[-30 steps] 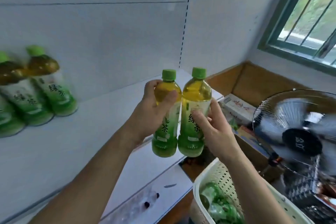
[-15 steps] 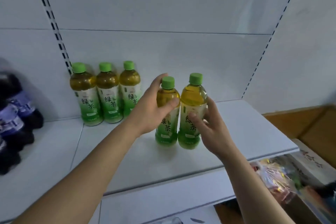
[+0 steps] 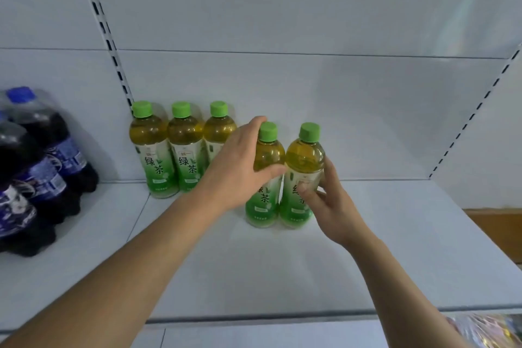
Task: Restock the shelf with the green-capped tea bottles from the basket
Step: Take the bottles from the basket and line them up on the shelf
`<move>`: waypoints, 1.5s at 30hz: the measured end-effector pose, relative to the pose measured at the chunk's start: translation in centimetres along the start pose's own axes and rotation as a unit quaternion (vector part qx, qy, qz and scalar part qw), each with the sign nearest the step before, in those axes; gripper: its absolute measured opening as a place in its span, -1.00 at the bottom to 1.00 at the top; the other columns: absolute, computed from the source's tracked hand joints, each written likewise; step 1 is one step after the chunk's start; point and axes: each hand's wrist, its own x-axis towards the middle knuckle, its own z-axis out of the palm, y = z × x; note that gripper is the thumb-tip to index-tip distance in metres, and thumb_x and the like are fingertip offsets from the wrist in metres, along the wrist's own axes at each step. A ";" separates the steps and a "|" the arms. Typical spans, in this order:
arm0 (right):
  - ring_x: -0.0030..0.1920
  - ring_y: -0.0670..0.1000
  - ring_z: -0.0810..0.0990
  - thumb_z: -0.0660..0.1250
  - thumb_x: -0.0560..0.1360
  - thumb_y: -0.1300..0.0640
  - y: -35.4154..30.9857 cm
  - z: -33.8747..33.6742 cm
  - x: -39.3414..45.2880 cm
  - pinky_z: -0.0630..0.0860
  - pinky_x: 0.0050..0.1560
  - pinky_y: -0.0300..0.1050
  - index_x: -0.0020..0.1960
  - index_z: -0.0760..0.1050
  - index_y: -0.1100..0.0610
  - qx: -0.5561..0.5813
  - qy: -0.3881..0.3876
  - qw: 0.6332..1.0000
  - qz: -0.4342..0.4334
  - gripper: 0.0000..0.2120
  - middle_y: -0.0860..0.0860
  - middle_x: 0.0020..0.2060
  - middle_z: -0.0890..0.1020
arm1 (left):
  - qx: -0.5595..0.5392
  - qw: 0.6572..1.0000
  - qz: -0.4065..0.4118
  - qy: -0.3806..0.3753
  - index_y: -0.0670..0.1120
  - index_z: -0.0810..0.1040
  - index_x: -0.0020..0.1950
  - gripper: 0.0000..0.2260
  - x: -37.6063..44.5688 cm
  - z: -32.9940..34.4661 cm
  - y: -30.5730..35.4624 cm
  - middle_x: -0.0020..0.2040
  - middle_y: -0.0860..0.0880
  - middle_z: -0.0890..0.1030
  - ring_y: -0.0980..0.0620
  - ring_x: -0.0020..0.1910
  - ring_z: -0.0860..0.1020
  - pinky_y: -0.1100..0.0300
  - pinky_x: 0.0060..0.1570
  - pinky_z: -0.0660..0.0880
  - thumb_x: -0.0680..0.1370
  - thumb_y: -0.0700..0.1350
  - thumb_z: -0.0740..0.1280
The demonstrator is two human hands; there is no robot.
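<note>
Probably a shop: white slotted shelf point(image 3: 367, 248) stocked with rowed tea bottles point(image 3: 185, 150) and blurred dark soda bottles point(image 3: 42, 175).

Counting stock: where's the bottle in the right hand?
Head view, right of centre: right-hand bottle stands on the shelf, beside the left-hand bottle.

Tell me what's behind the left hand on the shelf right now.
The left hand covers most of the third tea bottle in the back row; only its cap and shoulder show. Its label and base are hidden, so I cannot tell what else stands there.
</note>
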 end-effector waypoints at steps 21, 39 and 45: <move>0.32 0.15 0.67 0.47 0.62 0.03 2.3 2.9 3.4 0.65 0.24 0.24 0.75 -0.13 -0.25 -0.177 0.041 0.983 0.036 -0.03 -0.02 0.45 0.62 | 0.363 0.922 0.128 0.026 -0.19 0.32 0.58 0.02 5.6 -1.1 -3.0 0.44 -0.15 0.46 -0.21 0.49 0.39 -0.26 0.64 0.14 0.37 0.44 0.51; 0.30 0.33 0.63 0.33 0.72 0.07 3.6 4.5 5.7 0.59 0.11 0.15 0.77 -0.33 -0.04 -0.231 0.014 0.973 0.025 -0.06 0.18 0.52 0.53 | 0.374 0.919 0.113 0.056 -0.20 0.23 0.63 -0.01 6.2 -0.3 -4.1 0.44 -0.24 0.41 -0.28 0.50 0.35 -0.26 0.53 0.25 0.43 0.34 0.53; 0.45 0.30 0.53 0.26 0.74 0.08 3.2 4.3 5.8 0.57 0.30 0.18 0.74 -0.43 -0.04 -0.224 -0.014 0.974 0.033 -0.07 0.15 0.65 0.36 | 0.394 0.910 0.115 0.055 -0.16 0.18 0.65 -0.01 6.2 -0.4 -4.1 0.46 -0.22 0.39 -0.27 0.50 0.35 -0.27 0.54 0.23 0.45 0.37 0.48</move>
